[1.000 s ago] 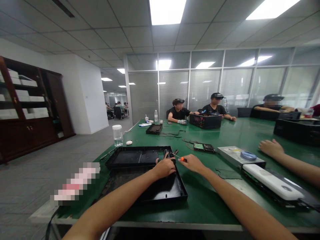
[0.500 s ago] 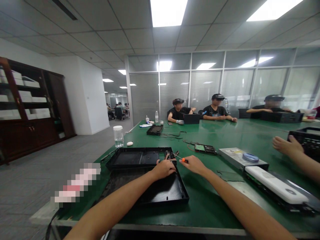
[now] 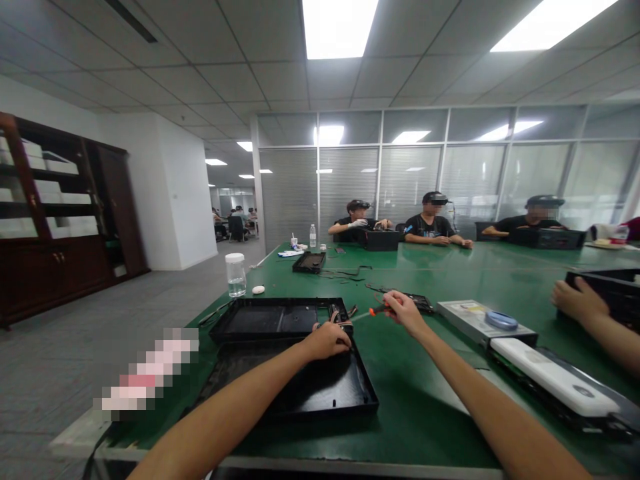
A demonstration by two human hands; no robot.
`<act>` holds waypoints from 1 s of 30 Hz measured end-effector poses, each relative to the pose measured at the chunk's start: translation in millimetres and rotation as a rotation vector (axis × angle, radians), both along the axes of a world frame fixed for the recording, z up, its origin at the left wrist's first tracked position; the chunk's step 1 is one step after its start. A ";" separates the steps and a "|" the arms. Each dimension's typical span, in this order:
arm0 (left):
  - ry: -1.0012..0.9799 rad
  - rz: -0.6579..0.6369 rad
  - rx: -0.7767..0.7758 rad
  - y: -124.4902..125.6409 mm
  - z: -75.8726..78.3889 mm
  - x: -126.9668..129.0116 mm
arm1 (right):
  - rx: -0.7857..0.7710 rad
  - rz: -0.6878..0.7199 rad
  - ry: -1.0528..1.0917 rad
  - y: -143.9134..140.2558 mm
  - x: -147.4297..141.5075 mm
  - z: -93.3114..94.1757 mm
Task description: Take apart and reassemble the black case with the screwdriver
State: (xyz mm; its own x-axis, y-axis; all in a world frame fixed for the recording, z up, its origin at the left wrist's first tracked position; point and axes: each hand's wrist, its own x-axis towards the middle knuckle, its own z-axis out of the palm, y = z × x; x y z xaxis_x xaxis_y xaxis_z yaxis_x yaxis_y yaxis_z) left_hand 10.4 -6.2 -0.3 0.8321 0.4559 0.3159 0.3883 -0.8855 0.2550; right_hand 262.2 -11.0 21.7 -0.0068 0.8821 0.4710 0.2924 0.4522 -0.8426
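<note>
While the small screwdriver [image 3: 376, 309] with the orange handle is pinched in the right hand [image 3: 401, 312] near the middle of the frame, it could be dropped onto the tabletop [image 3: 425, 400]. The left hand [image 3: 326, 340] is curled on the black tray [image 3: 300, 387] just below; what its fingers grip is hidden. The screwdriver tip is too small to be made out.

A small orange-handled screwdriver [image 3: 376, 310] lies nearly level above the green table, beside a black open case [image 3: 300, 373].

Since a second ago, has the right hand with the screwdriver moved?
Yes. The right hand went right and farther away, off the black tray, toward the circuit board.
</note>
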 end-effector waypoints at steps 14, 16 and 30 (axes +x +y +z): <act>-0.044 0.082 -0.116 -1.7 -4.3 2.5 | 0.337 -0.316 0.003 -12.4 -22.3 -6.0; -0.023 0.087 -0.087 -2.8 -2.8 2.3 | 0.352 -0.303 -0.057 -12.2 -24.4 -8.3; 0.015 0.094 -0.040 -7.0 2.6 2.5 | 0.442 -0.286 -0.484 -22.3 -27.8 -5.9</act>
